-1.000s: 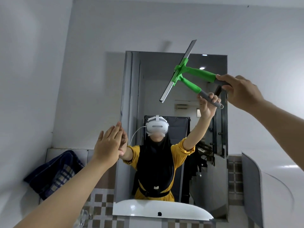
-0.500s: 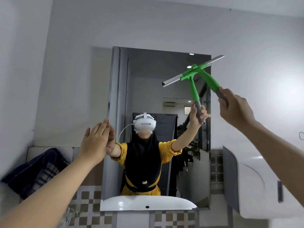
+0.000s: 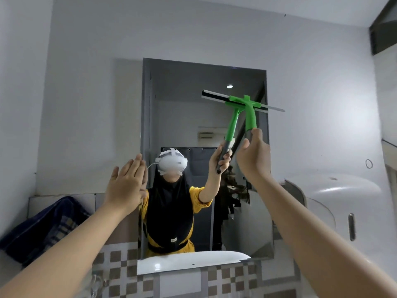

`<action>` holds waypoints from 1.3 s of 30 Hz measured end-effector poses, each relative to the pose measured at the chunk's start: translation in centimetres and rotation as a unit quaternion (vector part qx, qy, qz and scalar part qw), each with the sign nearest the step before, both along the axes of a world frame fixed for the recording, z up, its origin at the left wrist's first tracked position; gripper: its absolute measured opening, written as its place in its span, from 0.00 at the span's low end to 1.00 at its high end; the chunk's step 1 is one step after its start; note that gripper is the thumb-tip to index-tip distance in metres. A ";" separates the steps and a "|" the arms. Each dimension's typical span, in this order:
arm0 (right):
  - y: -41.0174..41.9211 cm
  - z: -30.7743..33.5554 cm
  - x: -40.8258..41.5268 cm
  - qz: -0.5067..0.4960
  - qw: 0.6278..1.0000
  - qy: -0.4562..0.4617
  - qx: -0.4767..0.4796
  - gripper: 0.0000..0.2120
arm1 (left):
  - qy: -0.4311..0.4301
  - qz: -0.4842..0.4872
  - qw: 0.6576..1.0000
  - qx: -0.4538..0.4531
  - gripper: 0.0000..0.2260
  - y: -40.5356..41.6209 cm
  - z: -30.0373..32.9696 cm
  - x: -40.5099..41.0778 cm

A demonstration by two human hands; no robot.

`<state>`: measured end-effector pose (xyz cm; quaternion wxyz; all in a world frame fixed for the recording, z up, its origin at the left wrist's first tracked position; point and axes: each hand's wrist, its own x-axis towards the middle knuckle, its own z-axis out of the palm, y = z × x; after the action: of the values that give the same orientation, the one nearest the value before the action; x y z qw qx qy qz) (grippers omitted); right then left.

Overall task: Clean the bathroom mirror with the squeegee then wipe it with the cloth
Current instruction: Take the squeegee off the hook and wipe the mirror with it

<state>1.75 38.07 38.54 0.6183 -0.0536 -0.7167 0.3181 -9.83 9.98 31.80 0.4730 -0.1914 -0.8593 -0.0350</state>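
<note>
Green plastic forms the head and neck of the squeegee (image 3: pixel 249 108), which the right hand (image 3: pixel 254 157) grips low on its grey handle, fingers curled round it, with the blade lying across the upper right part of the mirror (image 3: pixel 182 117) and its right end poking past the mirror's edge over the wall. That overhang is the likeliest trouble: a downward pull may catch the frame edge, tilt the blade and leave streaks. A grip so far down the handle may also let the blade lift off the glass. The left hand (image 3: pixel 126 183), fingers straight and holding nothing, lies flat against the mirror's left edge and could smear it. The dark checked cloth (image 3: pixel 45 226) sits bunched on the ledge, lower left.
</note>
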 end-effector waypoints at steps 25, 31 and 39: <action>-11.7 -5.3 -4.0 0.049 0.999 -0.015 -0.012 0.17 | 0.069 -0.003 0.997 -0.038 0.45 0.5 -0.1 -1.2; -11.1 -7.0 -3.7 0.012 0.989 -0.041 0.143 0.21 | 0.081 -0.019 0.995 -0.050 0.38 -0.2 -2.1 -1.0; -2.6 -6.5 -3.3 -0.104 0.934 -0.031 0.341 0.23 | 0.061 0.005 0.995 -0.079 0.47 -0.9 -3.6 -0.9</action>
<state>-1.60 35.50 32.07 0.6065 0.0767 -0.7913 -0.0128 -10.78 9.07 28.16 0.5078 -0.2258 -0.8300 0.0473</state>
